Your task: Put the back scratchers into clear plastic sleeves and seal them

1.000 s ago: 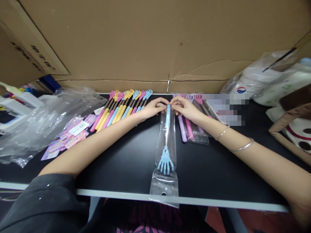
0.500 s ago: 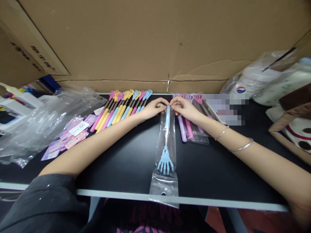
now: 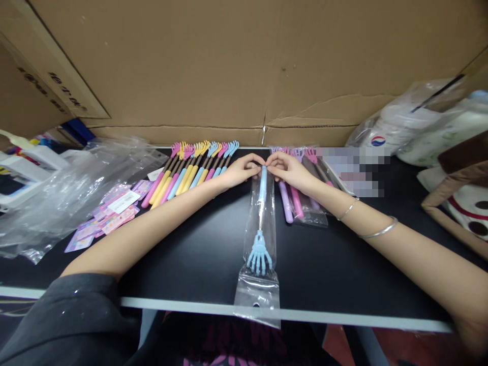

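A light blue back scratcher (image 3: pixel 259 249) lies inside a clear plastic bag (image 3: pixel 250 218), its hand-shaped head toward me and its handle away. The bag's flap end (image 3: pixel 259 297), with a hang hole, reaches over the table's front edge. At the far end, my left hand (image 3: pixel 244 170) pinches the bag's left corner beside the handle tip. My right hand (image 3: pixel 285 168) pinches the same end from the right, fingertips nearly meeting the left ones. Just under and behind my right hand lie bagged purple and pink back scratchers (image 3: pixel 294 201).
Unbagged back scratchers (image 3: pixel 190 175) in several colours lie in a row at back left. Further left are small printed cards (image 3: pixel 114 211) and a pile of clear bags (image 3: pixel 76 178). A cup in plastic (image 3: pixel 392 129) and a fabric bag (image 3: pixel 468 203) stand right. Cardboard (image 3: pixel 229 66) walls the back.
Almost nothing differs. Both hands stay at the far end of the bag, and the bag's near flap has shifted very slightly.
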### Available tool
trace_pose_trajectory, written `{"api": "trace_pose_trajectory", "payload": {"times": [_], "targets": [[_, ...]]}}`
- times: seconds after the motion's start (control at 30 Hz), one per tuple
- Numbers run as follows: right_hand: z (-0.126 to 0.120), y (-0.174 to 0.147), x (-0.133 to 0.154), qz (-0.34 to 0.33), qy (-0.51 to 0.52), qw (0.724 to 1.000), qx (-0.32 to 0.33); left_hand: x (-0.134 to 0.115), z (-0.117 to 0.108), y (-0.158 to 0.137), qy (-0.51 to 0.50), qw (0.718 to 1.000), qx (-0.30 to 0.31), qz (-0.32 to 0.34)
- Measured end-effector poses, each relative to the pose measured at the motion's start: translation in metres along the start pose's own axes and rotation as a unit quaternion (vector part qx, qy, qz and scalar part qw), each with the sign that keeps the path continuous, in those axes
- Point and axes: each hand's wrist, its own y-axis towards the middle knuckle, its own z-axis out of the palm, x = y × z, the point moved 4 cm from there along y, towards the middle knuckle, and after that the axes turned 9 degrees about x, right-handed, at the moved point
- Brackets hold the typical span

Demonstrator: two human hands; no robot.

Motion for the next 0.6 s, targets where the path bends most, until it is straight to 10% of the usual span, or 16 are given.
{"api": "trace_pose_trajectory", "payload": {"times": [0.6], "targets": [[0.0005, 0.0019, -0.0049, -0.006, -0.01, 1.0, 0.01, -0.0003, 0.0, 0.0003, 0.001, 1.0, 0.001, 0.01]]}}
